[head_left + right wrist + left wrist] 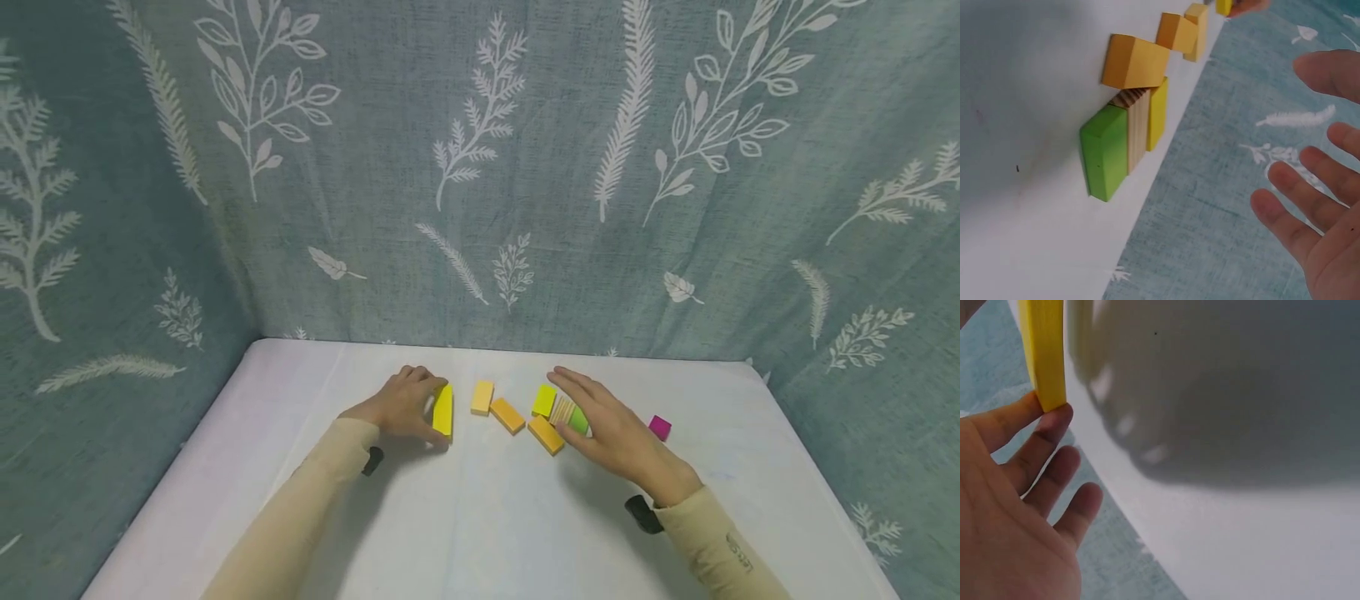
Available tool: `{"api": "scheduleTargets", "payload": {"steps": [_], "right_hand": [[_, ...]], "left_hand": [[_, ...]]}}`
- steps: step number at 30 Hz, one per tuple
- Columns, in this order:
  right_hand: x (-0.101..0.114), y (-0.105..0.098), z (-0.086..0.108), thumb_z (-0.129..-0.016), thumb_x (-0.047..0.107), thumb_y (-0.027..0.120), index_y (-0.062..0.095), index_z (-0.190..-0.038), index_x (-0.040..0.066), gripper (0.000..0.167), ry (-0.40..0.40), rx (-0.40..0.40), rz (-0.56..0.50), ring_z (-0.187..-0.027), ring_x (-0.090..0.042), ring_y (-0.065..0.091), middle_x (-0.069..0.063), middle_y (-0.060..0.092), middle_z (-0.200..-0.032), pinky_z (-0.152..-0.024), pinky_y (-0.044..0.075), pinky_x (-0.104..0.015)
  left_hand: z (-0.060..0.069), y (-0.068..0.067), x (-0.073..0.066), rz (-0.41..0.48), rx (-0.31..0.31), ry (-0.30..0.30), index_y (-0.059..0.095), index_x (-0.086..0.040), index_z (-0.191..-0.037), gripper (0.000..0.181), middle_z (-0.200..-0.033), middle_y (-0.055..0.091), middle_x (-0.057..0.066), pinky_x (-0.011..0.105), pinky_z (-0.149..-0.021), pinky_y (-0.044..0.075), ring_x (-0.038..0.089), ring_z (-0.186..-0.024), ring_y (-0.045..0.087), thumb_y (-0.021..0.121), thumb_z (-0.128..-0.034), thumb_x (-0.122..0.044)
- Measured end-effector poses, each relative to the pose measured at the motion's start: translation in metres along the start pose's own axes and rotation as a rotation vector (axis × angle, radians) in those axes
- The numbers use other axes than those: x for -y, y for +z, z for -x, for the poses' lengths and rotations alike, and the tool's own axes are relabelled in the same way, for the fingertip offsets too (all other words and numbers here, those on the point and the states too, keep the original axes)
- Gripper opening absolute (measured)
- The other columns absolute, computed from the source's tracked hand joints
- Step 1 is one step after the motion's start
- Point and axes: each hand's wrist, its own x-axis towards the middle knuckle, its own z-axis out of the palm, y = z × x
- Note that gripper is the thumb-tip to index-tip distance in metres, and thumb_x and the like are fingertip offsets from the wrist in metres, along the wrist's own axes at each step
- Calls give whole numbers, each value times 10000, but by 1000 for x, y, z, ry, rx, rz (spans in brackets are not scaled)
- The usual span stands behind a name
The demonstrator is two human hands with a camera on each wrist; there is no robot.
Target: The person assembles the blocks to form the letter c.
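Observation:
My left hand (405, 404) pinches a long yellow block (443, 411) by its two ends, thumb at the near end and fingertips at the far one. In the left wrist view, two fingertips press the end of this yellow block (1047, 359) while the other fingers are spread loosely. Over the right-hand blocks hovers my right hand (618, 429), fingers extended and holding nothing. Near it lie a green block (1107, 153), a striped wooden block (1137, 131) and a smaller yellow block (1157, 115), side by side, with an orange block (1135, 61) at their end.
Between the hands lie another orange block (507, 416) and a pale orange block (482, 397). A magenta block (660, 427) sits right of my right hand. Everything rests on a white-covered table (480, 525), with a leaf-patterned curtain (390, 183) behind and at the sides.

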Motion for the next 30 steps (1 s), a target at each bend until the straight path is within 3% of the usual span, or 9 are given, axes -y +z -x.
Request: {"api": "scheduleTargets", "payload": {"steps": [7,13,18,24,30], "right_hand": [[-2,7,-2,-939,154,739,433,-1537,104,674,4,25,-29,-1416,-301,428,-99,391,-1588,-1096,440,-497],[-5,20,-10,-923,109,758,483,-1503,121,642,1,27,-141,-1469,-261,349,-47,324,-1628,-1128,409,-473],[-6,35,-23,-942,124,739,477,-1511,156,626,45,104,-212,-1488,-231,313,14,295,-1640,-1148,384,-471],[-4,46,-35,-957,94,701,460,-1529,153,624,36,196,-159,-1467,-254,350,-23,353,-1617,-1130,406,-468],[-5,56,-48,-936,69,695,456,-1534,132,647,5,317,-37,-1452,-284,376,-57,373,-1610,-1151,374,-491]], "left_hand": [[30,1,-7,8,-27,60,540,-98,-1460,982,-1325,544,97,520,-1096,382,322,-1275,450,906,-668,-550],[53,7,-15,20,-31,115,541,-108,-1453,968,-1316,535,72,511,-1093,397,309,-1294,443,916,-666,-527],[70,13,-19,17,-22,141,536,-115,-1452,993,-1315,531,52,504,-1094,399,290,-1295,445,914,-651,-563],[84,20,-24,-31,-59,182,550,-107,-1430,980,-1285,543,47,496,-1087,411,284,-1274,467,914,-646,-568],[97,28,-22,-22,-71,177,540,-82,-1432,984,-1299,547,63,508,-1106,394,298,-1285,467,909,-655,-562]]}}
